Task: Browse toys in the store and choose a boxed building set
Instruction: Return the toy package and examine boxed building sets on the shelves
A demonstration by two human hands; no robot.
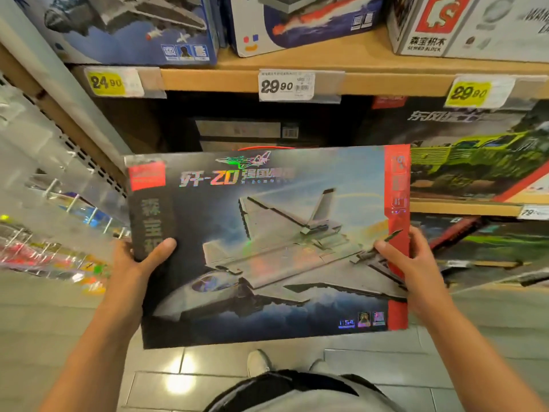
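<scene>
Holding the fighter-jet building set box point(267, 245) off the shelf and face-up over the tiled floor point(297, 379), the person looks close to choosing. The left hand point(133, 263) grasps its left edge, thumb on the front; the right hand point(410, 260) grasps the red right edge likewise. What seems left is deciding to keep it or return it. Just beyond, a green truck set point(475, 162) leans on the lower shelf, beside a dark gap. Farther up, price tags point(285, 86) line the wooden shelf edge point(208, 80) beneath more boxed sets point(133, 28). Nothing blocks the box.
</scene>
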